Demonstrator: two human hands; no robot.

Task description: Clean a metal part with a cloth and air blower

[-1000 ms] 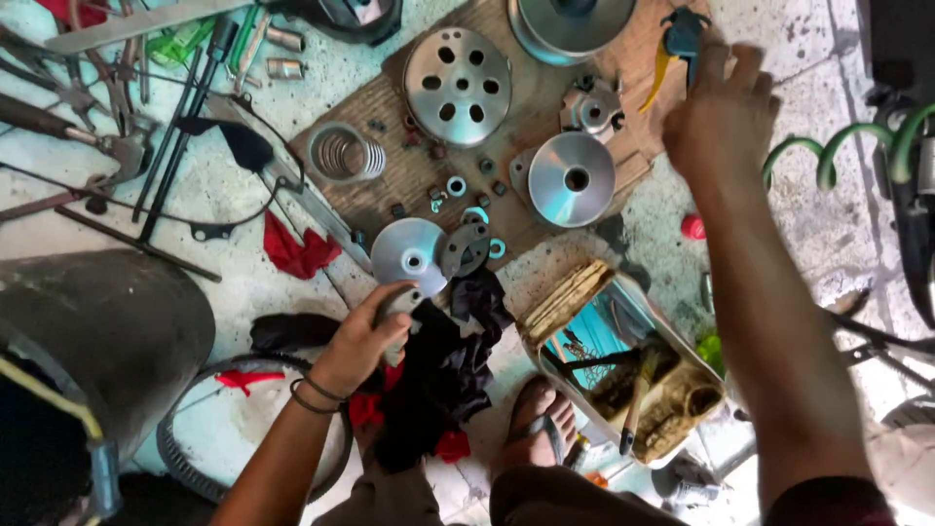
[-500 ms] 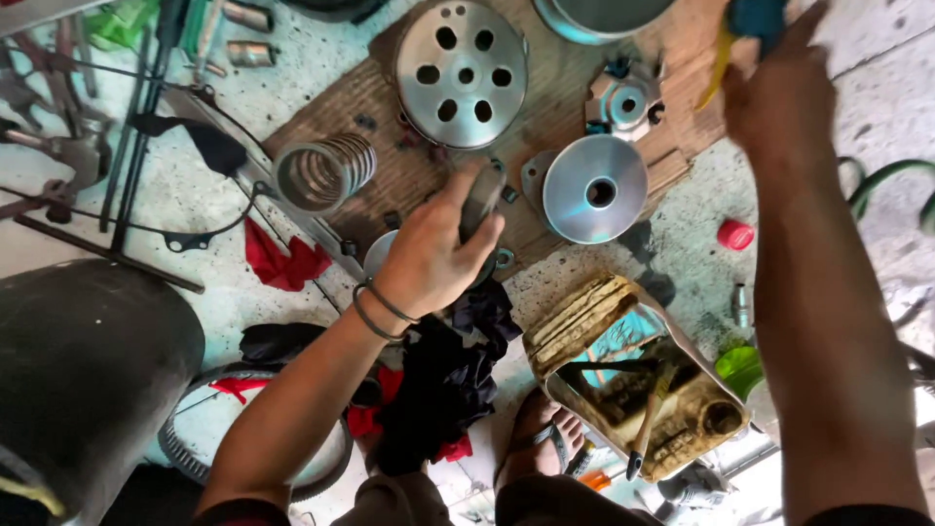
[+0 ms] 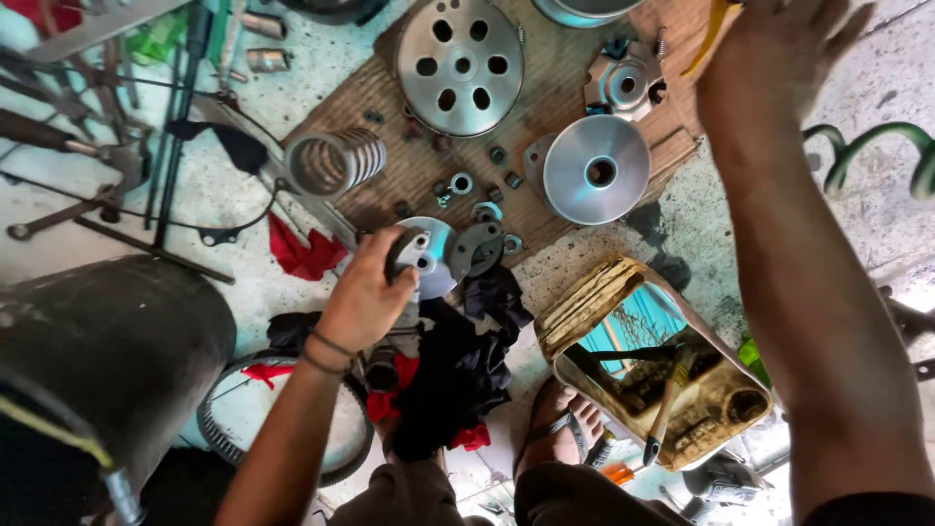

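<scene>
- Your left hand [image 3: 365, 292] is down on the floor at the near edge of the brown mat [image 3: 390, 175], its fingers [image 3: 385, 258] curled around a small dark round part [image 3: 404, 251], which they lift or tilt against the bright metal disc [image 3: 433, 255] lying there.
- That dark part sits just beside a grey plate [image 3: 477, 248] and above the heap of dark rags [image 3: 458, 360]; I judge you are at the picking-up step, sorting one piece out of the group of loose parts.
- Your right hand [image 3: 779, 49] is up at the far right edge of the mat, close to a yellow-handled tool [image 3: 711, 34]. It is blurred and seen from the back, so I cannot tell whether its fingers are spread or pinching anything.
- On the mat lie the large holed drum [image 3: 460, 63], the coil spring [image 3: 336, 161], a smooth pulley face [image 3: 596, 170] and a few small rollers [image 3: 460, 183] scattered between them.
- For the next move, my judgement is that you need a firm hold on the dark part so it clears the disc without dragging it, and a look before setting anything down, since the rollers are loose and near.
- The open tin with brushes [image 3: 662, 390] stands right by your sandalled foot [image 3: 560, 429]; keep your forearm clear of its rim.
</scene>
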